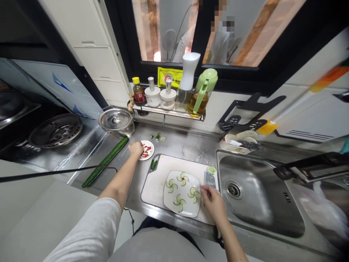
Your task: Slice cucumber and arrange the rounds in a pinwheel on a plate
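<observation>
Stainless steel surface [174, 136] is stretching beneath a dark-framed window [196, 67] in a kitchen, with a burner [56, 131] sitting at the far left and a sink [259, 185] at the right, as seen from your head camera. Your left hand [136, 149] is reaching over the near-left edge of a small white dish [149, 155], its fingers bunching almost closed at the red pieces [146, 150]; whether they are gripping one, the view is not showing clearly. Your right hand [212, 202] is hovering just beside the right edge of a squarish white plate [169, 205], its fingers curling close together, with any hold between them too small to tell. Four pinwheels of cucumber slices [179, 203] are lying on that plate, and the farthest one is carrying a red piece at its center. Beneath the plate, a pale cutting board [152, 185] is lying flat, with a knife blade [209, 178] resting near its right edge, a slice [211, 169] beside the blade's far end, and green pieces [154, 164] sitting at the far-left corner. To your left, a long cucumber [105, 163] is lying diagonally near a lidded pot [116, 122], while bottles and jars are lining a rack [174, 111] below the window.
</observation>
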Available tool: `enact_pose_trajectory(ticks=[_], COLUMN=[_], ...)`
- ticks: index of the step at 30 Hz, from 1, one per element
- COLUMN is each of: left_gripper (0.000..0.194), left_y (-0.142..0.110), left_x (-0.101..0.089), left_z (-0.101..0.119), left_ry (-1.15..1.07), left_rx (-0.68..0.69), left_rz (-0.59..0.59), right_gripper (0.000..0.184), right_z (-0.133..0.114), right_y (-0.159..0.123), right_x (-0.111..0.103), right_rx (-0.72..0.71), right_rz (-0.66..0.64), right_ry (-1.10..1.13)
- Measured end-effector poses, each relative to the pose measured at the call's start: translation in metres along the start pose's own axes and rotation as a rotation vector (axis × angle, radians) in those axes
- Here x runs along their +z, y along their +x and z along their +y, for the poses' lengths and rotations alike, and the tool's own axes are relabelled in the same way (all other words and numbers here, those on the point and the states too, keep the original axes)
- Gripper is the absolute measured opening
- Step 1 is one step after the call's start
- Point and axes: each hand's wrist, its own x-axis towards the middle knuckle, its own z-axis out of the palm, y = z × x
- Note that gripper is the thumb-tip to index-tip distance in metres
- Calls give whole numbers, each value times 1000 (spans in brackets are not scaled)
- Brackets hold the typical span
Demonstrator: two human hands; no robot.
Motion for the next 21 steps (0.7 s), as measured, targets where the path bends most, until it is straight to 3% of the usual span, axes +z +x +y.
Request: enact_pose_trajectory(ticks=[11,15,21], left_gripper=[32,32,36], left_y=[-5,-13,-20], left_x=[-1,-3,-8], left_z=[-3,-9,-17], left_ry=[-94,-122,-163], left_rx=[-165,-126,-61], left_rz=[61,76,7], right_gripper=[35,35,35], right_z=[-2,-7,-12], right_y=[-1,1,0], right_x=[-3,0,2], right_rx=[21,6,-28], right_rz=[8,-12,-35], right_ry=[2,14,-7])
